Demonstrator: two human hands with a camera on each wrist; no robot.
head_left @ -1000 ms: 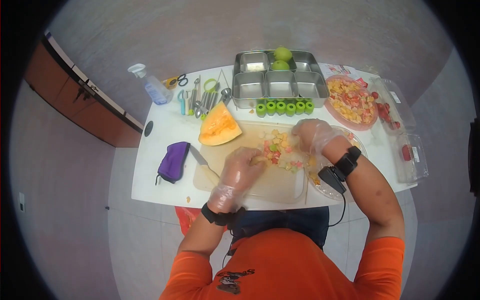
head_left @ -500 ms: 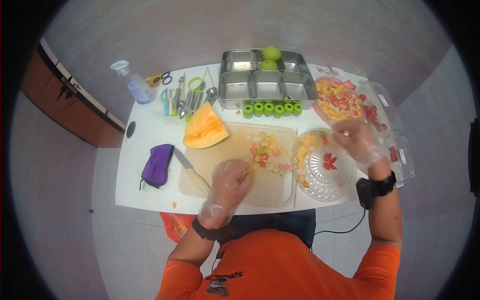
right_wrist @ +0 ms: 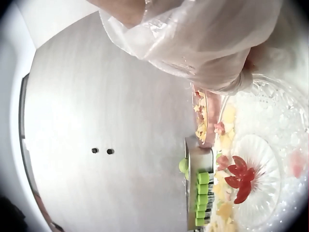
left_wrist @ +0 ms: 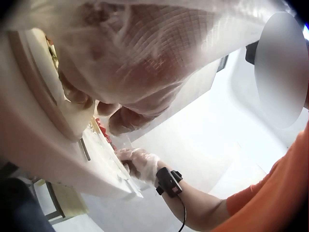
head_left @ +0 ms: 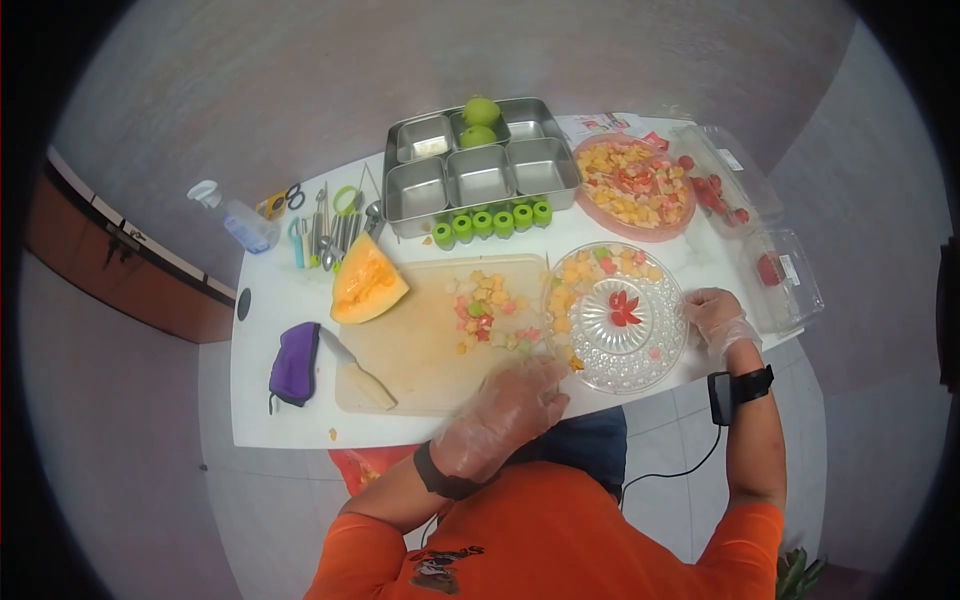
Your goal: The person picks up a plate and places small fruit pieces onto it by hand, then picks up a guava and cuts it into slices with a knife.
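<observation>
A clear patterned glass plate carries small fruit cut-outs along its left and upper edge, with a red petal-shaped fruit piece in the middle. My gloved right hand grips the plate's right rim with bent fingers. Over the lower right corner of the cutting board, my gloved left hand has its fingers curled, the tips close to the plate's lower left rim. What lies inside that hand is hidden. Star-shaped and flower-shaped fruit pieces lie loose on the board beside the plate.
An orange melon wedge and a knife lie on the board's left side. Behind stand a steel tray, green-topped cutters and a pink bowl of fruit pieces. Plastic boxes stand at the right.
My right hand swung from over the board across the plate to its right rim. My left hand moved right from the board's middle toward the plate. The camera view shifted too.
</observation>
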